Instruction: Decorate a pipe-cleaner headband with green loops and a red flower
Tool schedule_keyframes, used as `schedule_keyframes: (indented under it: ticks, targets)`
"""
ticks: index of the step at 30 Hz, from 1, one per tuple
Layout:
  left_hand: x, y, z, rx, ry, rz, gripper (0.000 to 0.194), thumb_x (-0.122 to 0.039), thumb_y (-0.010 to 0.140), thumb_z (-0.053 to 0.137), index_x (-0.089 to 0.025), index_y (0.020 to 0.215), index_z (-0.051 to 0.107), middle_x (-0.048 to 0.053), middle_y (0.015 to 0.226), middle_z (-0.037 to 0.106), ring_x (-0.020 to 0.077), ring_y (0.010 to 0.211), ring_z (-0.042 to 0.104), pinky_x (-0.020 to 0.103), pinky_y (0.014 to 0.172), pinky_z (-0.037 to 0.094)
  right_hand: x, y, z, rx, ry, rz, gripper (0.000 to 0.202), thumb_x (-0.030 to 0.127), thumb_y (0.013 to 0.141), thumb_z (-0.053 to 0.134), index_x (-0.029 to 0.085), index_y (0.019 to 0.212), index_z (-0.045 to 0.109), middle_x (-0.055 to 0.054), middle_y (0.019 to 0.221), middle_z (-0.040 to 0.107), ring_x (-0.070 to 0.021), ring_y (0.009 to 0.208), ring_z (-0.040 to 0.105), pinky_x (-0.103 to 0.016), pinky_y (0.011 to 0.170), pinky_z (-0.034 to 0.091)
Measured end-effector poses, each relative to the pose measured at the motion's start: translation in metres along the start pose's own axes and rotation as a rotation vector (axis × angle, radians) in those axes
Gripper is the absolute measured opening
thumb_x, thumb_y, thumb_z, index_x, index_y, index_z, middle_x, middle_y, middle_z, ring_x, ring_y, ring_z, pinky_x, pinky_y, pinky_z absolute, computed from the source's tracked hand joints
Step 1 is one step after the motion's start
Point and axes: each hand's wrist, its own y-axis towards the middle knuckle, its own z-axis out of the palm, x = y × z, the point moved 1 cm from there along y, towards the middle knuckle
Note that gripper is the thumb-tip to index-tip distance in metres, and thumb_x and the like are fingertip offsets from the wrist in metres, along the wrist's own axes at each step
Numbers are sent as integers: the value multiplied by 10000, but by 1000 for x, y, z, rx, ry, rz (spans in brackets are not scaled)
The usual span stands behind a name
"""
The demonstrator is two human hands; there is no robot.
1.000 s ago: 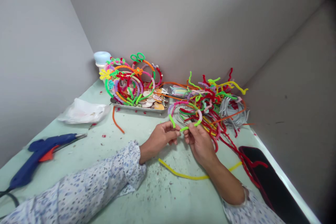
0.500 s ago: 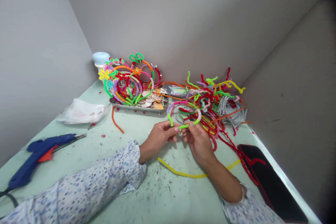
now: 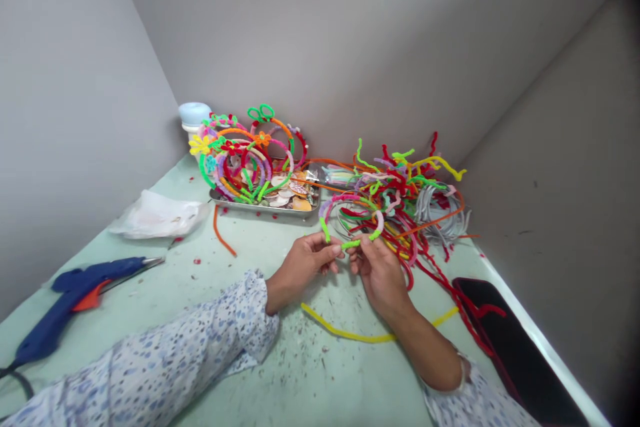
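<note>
A bright green pipe cleaner (image 3: 351,244) spans the gap between my two hands over the middle of the table. My left hand (image 3: 311,260) pinches its left end between thumb and fingers. At the other end, my right hand (image 3: 379,268) has its fingers closed on the same green piece. Just behind the fingertips is a headband (image 3: 350,198) wrapped in pink, green and lilac, with its open green ends towards me. Whether my fingers touch those ends cannot be made out. Below my hands a yellow pipe cleaner (image 3: 345,333) lies in a curve, passing under my right forearm.
A metal tray (image 3: 265,209) holds shells and several finished headbands (image 3: 235,153). Tangled pipe cleaners (image 3: 400,177) and a coil of grey bands (image 3: 440,210) lie right. A phone (image 3: 530,347), blue glue gun (image 3: 75,300), plastic bag (image 3: 157,215) and lidded bottle (image 3: 195,115) are around.
The hands keep almost the same place and grip. The whole view has shifted very slightly; nothing has been picked up or let go.
</note>
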Motion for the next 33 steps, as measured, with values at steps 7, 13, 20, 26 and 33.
schedule_keyframes:
  ticks: [7,13,20,26,33]
  targets:
    - [-1,-2,2,29,4,24,318,-376,732,673,-125,927,658,21,704,609,86,552,507,207,529,365,3,-3,0,39,-96,-9,234,425,804,603,201,865,629,-2,727,628,-119,602,543,-228,512,418]
    - [1,0,0,-25,94,17,279,-348,719,687,-131,894,672,-6,597,575,90,529,490,211,520,357,3,-4,-1,6,-145,-32,225,431,803,602,224,892,617,26,668,588,-99,550,504,-224,521,402]
    - [-5,0,0,-41,-143,50,362,-410,755,647,-159,1016,657,51,896,636,117,730,568,228,654,420,1,-2,-4,-68,-59,-23,214,421,790,614,211,826,592,19,707,603,-88,521,493,-214,471,401]
    - [-2,7,-7,-162,-208,64,276,-360,757,656,-144,928,666,18,743,596,88,631,522,211,620,410,0,-2,-2,-50,-109,-15,203,407,791,616,206,812,596,23,662,574,-91,530,491,-208,470,402]
    - [-6,3,-6,-163,-219,62,319,-414,756,644,-143,925,649,26,762,620,97,628,546,215,606,424,-1,-1,-4,-89,-83,-4,209,423,786,609,217,788,580,41,616,554,-90,472,463,-211,437,373]
